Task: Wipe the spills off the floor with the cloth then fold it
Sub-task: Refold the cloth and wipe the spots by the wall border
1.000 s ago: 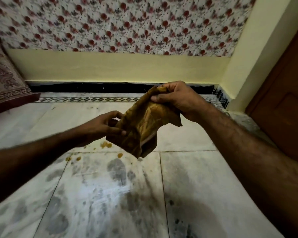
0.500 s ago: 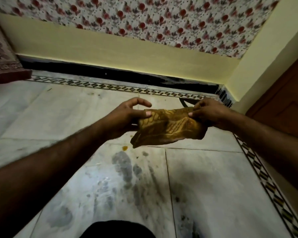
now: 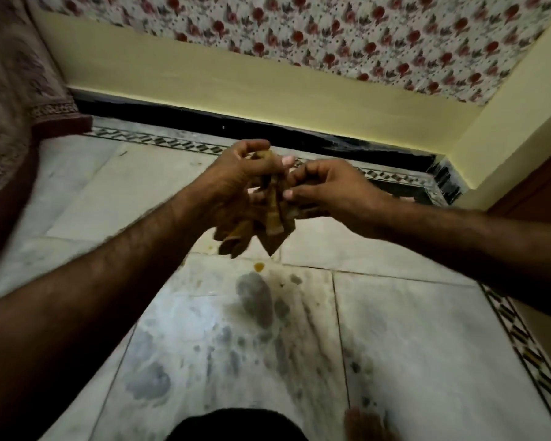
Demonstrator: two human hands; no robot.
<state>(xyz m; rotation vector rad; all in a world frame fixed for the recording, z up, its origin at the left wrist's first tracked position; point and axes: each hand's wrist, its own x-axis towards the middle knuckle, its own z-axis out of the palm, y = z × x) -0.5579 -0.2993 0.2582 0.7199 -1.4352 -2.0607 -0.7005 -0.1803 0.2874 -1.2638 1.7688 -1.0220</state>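
A mustard-brown patterned cloth point(image 3: 272, 222) hangs bunched in the air between my two hands, its lower corners pointing down. My left hand point(image 3: 236, 176) grips its upper left part, thumb over the top. My right hand point(image 3: 328, 189) pinches the cloth from the right, fingers curled on it. The hands are close together, almost touching. Below the cloth, an orange spill drop point(image 3: 259, 266) lies on the pale marble floor point(image 3: 411, 329). Dark damp smears point(image 3: 255, 300) spread over the tile nearer me.
A yellow wall with a black skirting point(image 3: 268, 128) runs along the far side, flowered wallpaper above. A patterned bedspread point(image 3: 16, 90) hangs at the left. A brown door point(image 3: 538, 192) stands at the right. My knee point(image 3: 236, 424) and foot point(image 3: 366, 423) show at the bottom edge.
The hands have come together: the cloth, held stretched wide between them half a second ago, is now gathered into a narrow hanging bunch. The view has shifted slightly.
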